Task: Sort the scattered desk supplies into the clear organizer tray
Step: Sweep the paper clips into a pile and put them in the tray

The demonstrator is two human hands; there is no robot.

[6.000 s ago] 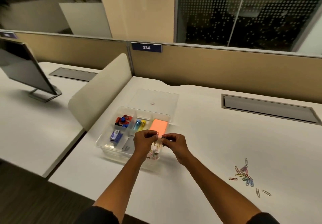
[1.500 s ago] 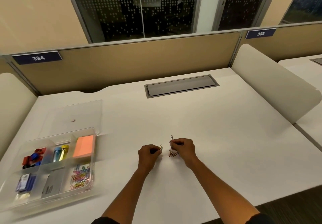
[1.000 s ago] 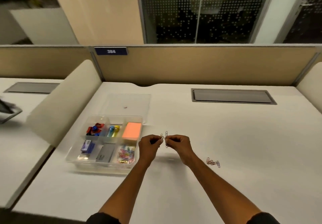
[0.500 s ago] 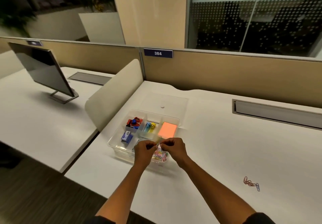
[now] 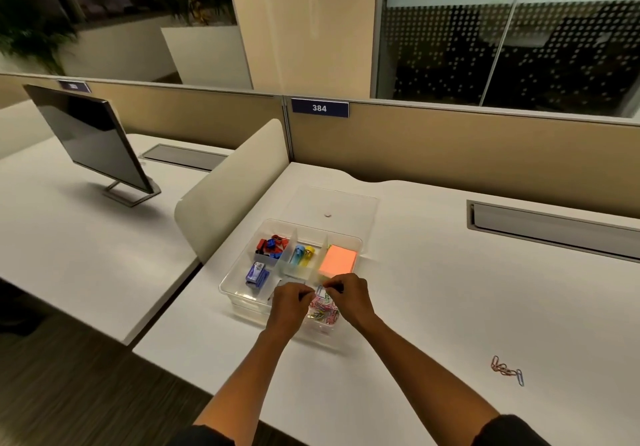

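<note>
An office cubicle row stood behind a white surface [image 5: 433,289], with tan partitions and a "384" plate [image 5: 319,108]. A monitor [image 5: 88,137] sat on the neighbouring desk. The clear tray [image 5: 239,298] lay near the front edge, its lid [image 5: 332,203] flat just behind it. Its compartments held red and blue clips [image 5: 272,245], two small tubes [image 5: 302,255], an orange notepad [image 5: 337,261] and a blue stapler [image 5: 256,274]. Both hands hovered over the near right compartment's coloured paperclips [image 5: 323,310]. The left hand [image 5: 289,307] had curled fingers, its contents unclear; the right hand [image 5: 348,298] pinched a paperclip [image 5: 320,291]. A few loose clips [image 5: 506,370] lay well apart on the right.
</note>
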